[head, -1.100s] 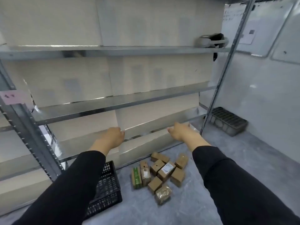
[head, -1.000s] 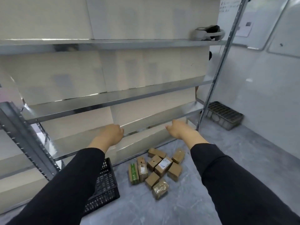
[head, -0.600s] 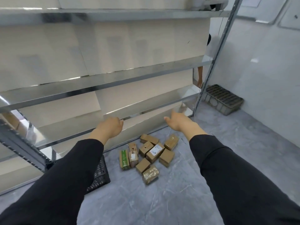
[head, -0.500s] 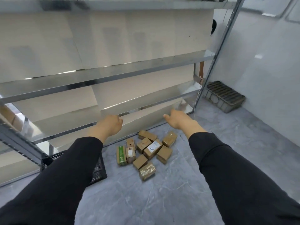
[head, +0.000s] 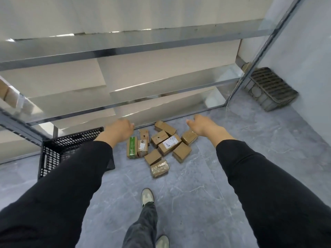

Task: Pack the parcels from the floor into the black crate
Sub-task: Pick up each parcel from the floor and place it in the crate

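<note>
- Your left hand (head: pixel 119 128) hangs in the middle of the frame, left of the pile, back up, fingers loosely curled downward, with nothing in it.
- Your right hand (head: pixel 202 127) is stretched out right of centre, thumb apart, fingers relaxed and holding nothing; it hovers over the right edge of the pile.
- Both arms are in black sleeves, matte and smooth.
- The parcels (head: pixel 162 140) lie in a loose cluster on the floor between your hands: small brown cardboard boxes, blocky, at mixed angles, many touching.
- At the pile's left edge is a green-wrapped parcel (head: pixel 132 147), long and narrow.
- In the middle sits a labelled box (head: pixel 169 144) with a white sticker and handwriting on top.
- Nearest you, a taped parcel (head: pixel 159 168) shines under glossy clear wrap.
- The black crate (head: pixel 50 156) stands on the floor at the left of the frame, hard plastic with a slotted lattice wall; your left sleeve hides part of it, so you cannot tell what is inside.
- Behind it all runs the metal shelving (head: pixel 125 49), with shiny steel edges and pale, flat boards.
- At the upper right, a grey crate (head: pixel 270 88) sits upside down, ribbed and dusty.
- The floor (head: pixel 197 194) is grey, marbled tile.
- A pale shoe (head: pixel 147 196) shows at the lower centre.
</note>
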